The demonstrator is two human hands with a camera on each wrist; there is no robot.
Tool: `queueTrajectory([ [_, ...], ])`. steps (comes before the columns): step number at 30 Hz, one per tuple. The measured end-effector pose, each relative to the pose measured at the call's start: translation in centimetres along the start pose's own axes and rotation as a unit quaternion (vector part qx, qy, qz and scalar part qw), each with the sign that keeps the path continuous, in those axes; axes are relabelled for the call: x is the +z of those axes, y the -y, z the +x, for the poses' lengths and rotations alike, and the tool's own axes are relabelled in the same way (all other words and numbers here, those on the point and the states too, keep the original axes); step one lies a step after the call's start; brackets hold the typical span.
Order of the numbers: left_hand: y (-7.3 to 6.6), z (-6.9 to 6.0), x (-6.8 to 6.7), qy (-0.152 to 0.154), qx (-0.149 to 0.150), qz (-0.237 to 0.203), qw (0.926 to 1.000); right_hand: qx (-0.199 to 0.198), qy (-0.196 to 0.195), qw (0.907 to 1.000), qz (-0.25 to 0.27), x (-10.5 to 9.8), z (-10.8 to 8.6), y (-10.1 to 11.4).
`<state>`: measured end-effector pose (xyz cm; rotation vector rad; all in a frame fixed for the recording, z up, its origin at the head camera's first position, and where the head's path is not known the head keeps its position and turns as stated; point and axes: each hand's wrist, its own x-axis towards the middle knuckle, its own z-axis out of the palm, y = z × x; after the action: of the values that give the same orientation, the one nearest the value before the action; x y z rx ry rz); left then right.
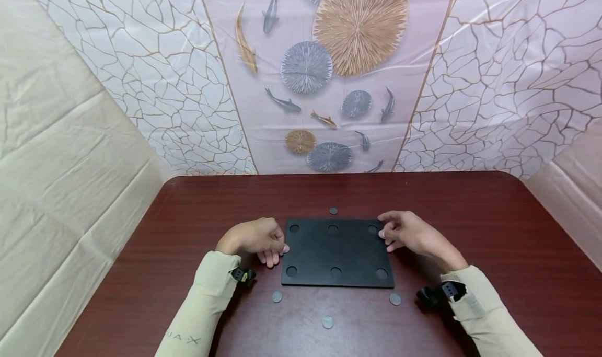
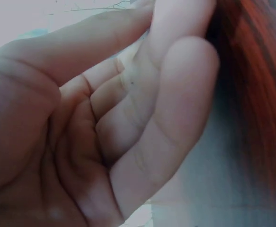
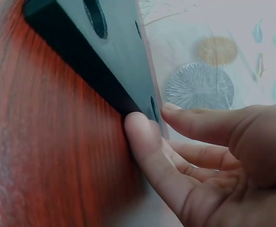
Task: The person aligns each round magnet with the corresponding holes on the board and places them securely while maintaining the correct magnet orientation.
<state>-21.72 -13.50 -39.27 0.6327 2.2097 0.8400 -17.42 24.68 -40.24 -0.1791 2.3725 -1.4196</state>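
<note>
Black board [image 1: 337, 251] lies on the reddish surface [image 1: 470, 203] between my left hand [image 1: 257, 239] and right hand [image 1: 408, 235]. On my feed, the right's fingers [image 3: 140, 132] are parted, one touching the edge; the left meets the opposite edge, gripping or not I can't tell.

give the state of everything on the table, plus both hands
Black board: lying on the table
Six round recesses: empty
Four small grey discs: loose on the table, one beyond the board, three on the near side
Left hand: fingers curled at the board's left edge, grip unclear
Right hand: fingers bent at its right edge, grip unclear
</note>
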Motion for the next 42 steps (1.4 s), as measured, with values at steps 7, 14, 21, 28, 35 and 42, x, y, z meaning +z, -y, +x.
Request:
queueTrajectory([
  [7,1.2,0.0,0.0,0.015,0.01,-0.042,0.9989,-0.006,0.012,0.9995,0.029,-0.1,0.4,-0.7],
  [14,1.4,0.1,0.2,0.027,0.011,-0.042,0.9987,-0.011,0.01,0.9994,0.032,0.1,0.2,-1.3],
  [21,1.4,-0.1,0.3,0.027,0.002,-0.042,0.9987,-0.024,0.027,0.9992,0.017,0.0,0.4,-1.7],
  [28,1.4,-0.1,0.4,0.027,0.001,-0.057,0.998,-0.036,0.043,0.9982,-0.023,-0.3,0.5,-2.2],
  [35,1.0,-0.1,0.2,0.028,0.004,-0.055,0.9981,-0.042,0.047,0.9977,-0.023,-0.4,0.7,-2.3],
  [42,0.2,-0.3,-0.5,0.016,0.005,-0.022,0.9996,-0.042,0.051,0.9978,-0.001,-0.9,0.7,-2.5],
])
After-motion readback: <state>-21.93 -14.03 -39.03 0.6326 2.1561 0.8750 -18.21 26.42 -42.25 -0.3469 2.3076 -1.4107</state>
